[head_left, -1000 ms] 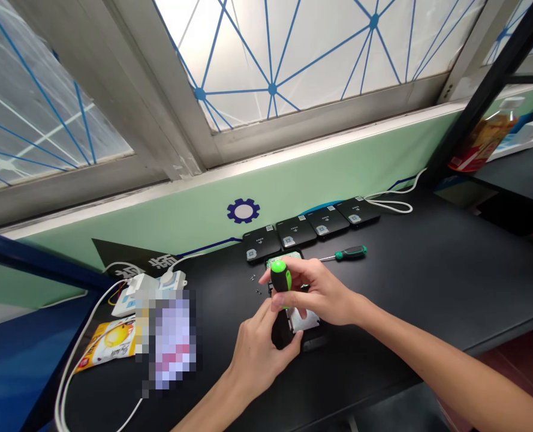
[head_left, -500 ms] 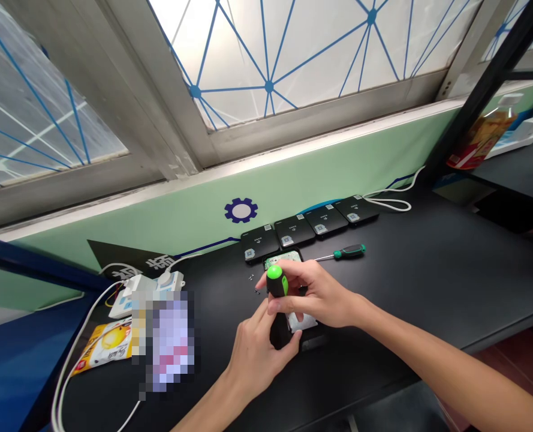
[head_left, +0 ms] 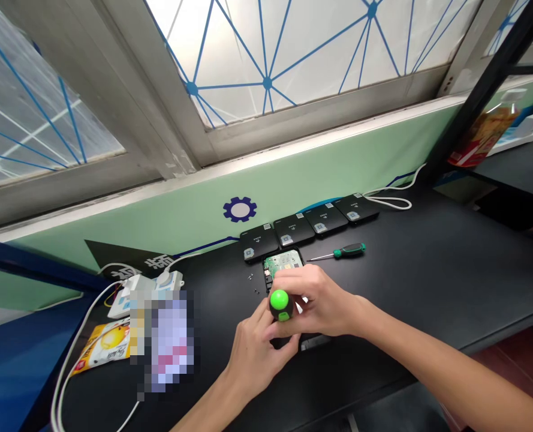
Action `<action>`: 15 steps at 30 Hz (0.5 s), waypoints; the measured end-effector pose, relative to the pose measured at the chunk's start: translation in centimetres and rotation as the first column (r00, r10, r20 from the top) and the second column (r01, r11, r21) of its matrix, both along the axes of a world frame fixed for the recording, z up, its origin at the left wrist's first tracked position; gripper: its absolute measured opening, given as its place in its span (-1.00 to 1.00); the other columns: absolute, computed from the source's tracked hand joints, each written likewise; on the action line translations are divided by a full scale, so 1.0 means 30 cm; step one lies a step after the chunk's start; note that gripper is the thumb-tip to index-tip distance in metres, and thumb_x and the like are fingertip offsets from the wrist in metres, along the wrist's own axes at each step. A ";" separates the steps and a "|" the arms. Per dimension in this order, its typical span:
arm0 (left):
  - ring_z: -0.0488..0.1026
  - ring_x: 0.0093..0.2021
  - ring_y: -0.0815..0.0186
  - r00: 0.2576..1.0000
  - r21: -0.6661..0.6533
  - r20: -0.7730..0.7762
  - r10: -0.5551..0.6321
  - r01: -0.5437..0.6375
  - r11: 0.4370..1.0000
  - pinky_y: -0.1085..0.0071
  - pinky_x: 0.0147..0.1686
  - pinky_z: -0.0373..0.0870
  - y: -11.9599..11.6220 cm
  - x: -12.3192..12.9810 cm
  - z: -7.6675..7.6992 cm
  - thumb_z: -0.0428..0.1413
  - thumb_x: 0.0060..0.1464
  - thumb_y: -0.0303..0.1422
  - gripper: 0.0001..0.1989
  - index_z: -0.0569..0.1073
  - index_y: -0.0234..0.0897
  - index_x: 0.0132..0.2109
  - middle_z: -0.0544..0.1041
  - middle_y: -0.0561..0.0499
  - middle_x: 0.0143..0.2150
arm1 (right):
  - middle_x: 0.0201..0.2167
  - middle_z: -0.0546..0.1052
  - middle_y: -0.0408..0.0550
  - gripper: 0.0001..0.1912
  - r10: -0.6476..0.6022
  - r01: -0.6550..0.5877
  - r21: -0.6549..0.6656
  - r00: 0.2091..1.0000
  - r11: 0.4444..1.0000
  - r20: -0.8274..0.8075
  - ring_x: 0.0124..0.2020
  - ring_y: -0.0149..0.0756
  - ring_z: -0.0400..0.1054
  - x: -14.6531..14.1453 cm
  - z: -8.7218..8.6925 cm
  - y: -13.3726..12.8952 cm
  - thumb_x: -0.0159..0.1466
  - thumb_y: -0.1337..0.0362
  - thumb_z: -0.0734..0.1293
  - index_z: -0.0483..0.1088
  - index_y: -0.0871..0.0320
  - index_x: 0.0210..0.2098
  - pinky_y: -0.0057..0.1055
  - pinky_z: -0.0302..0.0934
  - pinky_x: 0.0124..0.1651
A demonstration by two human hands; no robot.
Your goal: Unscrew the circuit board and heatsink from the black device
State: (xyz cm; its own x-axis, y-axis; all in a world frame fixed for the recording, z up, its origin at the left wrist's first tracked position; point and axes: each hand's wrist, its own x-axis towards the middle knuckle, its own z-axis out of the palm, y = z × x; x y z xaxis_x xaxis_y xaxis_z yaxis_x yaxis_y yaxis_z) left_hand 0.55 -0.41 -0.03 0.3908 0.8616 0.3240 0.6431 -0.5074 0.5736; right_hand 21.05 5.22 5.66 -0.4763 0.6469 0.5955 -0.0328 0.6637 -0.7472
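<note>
My right hand (head_left: 313, 300) is wrapped round the green and black handle of a screwdriver (head_left: 280, 305), held nearly upright. The handle and my fingers hide its shaft and tip. Beneath lies an opened black device (head_left: 288, 258) with a green circuit board showing at its far end; my hands cover most of its near end. My left hand (head_left: 257, 351) grips the near left side of this device, thumb along the near edge and fingertips partly hidden behind the screwdriver. Small screws (head_left: 250, 276) lie on the table just left of the device.
A second screwdriver (head_left: 349, 251), green and black, lies right of the device. Several closed black devices (head_left: 293, 229) stand in a row along the wall. At left are a white power strip (head_left: 172, 282), a yellow snack packet (head_left: 108, 342), a blurred-out item and white cables.
My right hand has brought the screwdriver handle slightly nearer to me and tipped it more upright, uncovering more of the circuit board. My left hand stays in place.
</note>
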 end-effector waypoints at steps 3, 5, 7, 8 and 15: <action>0.69 -0.31 0.21 1.000 -0.021 -0.004 -0.010 0.010 1.000 0.41 -0.43 0.49 0.002 0.005 0.005 0.26 0.22 -0.38 -0.80 0.64 -0.16 -0.01 0.74 -0.02 -0.06 | -0.42 0.25 -0.26 -0.40 -0.019 0.022 0.089 0.999 0.996 -0.029 -0.46 -0.43 0.12 -0.010 -0.005 -0.002 0.40 -0.12 0.60 0.25 0.08 -0.40 -0.45 0.02 -0.47; 0.68 -0.33 0.22 1.000 -0.028 0.002 -0.005 0.005 1.000 0.41 -0.43 0.49 0.002 0.006 0.007 0.26 0.22 -0.37 -0.82 0.63 -0.17 -0.03 0.73 -0.02 -0.07 | -0.43 0.24 -0.27 -0.40 -0.023 0.026 0.092 0.999 0.995 -0.038 -0.46 -0.43 0.11 -0.010 -0.001 -0.003 0.40 -0.11 0.61 0.25 0.09 -0.40 -0.45 0.02 -0.46; 0.67 -0.33 0.23 1.000 -0.026 0.013 0.003 -0.003 1.000 0.41 -0.43 0.50 0.001 0.005 0.008 0.27 0.25 -0.34 -0.81 0.63 -0.16 0.01 0.72 -0.02 -0.07 | -0.43 0.27 -0.26 -0.43 -0.022 0.023 0.047 1.000 0.999 -0.019 -0.45 -0.42 0.14 -0.003 0.007 -0.003 0.40 -0.11 0.61 0.32 0.11 -0.40 -0.44 0.05 -0.45; 0.66 -0.34 0.24 1.000 -0.025 0.018 0.004 -0.003 1.000 0.41 -0.43 0.50 0.001 0.004 0.008 0.27 0.27 -0.33 -0.79 0.62 -0.16 0.04 0.71 -0.02 -0.07 | -0.43 0.31 -0.24 -0.47 -0.020 0.020 0.011 1.000 1.000 -0.006 -0.45 -0.42 0.16 0.002 0.012 -0.002 0.39 -0.10 0.61 0.39 0.13 -0.37 -0.44 0.07 -0.44; 0.42 -0.55 0.38 1.000 0.000 -0.013 -0.027 0.027 1.000 0.44 -0.55 0.33 0.007 -0.001 0.009 0.27 0.34 -0.26 -0.81 0.59 -0.19 0.03 0.60 0.07 -0.23 | -0.37 0.52 -0.20 -0.63 0.045 -0.039 -0.245 0.999 0.969 0.019 -0.44 -0.42 0.31 0.044 0.044 0.016 0.29 0.04 0.72 0.68 0.18 -0.16 -0.45 0.19 -0.41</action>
State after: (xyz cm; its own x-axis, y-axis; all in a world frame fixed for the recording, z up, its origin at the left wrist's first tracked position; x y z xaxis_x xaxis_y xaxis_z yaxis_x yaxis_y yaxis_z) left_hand 0.53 -0.21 0.24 0.4185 0.8503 0.3190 0.6363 -0.5252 0.5651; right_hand 22.38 5.70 6.99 -0.5184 0.7505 0.4100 -0.0370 0.4593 -0.8875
